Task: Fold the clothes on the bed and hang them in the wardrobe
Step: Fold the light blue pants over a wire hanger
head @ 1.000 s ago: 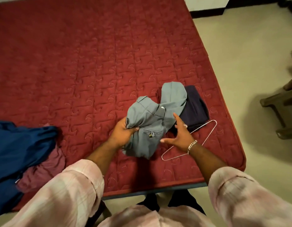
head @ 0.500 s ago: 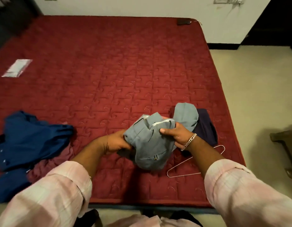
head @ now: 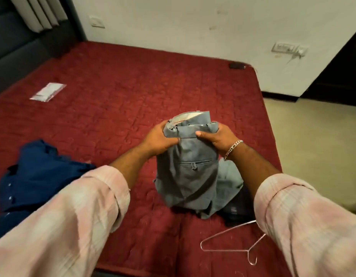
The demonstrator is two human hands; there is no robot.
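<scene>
Trousers [head: 190, 172] (apparently lifted) near bed edge [head: 270, 124]

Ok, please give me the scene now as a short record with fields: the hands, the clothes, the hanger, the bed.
left hand: left hand grips the waistband of the grey trousers
right hand: right hand grips the other side of the waistband
grey trousers: held up, lower part resting on the bed
hanger: wire hanger lying on the bed, untouched
other clothes: blue shirt in a heap at the left; dark garment beside the trousers
also on bed: plastic packet, small dark object at the far edge
</scene>
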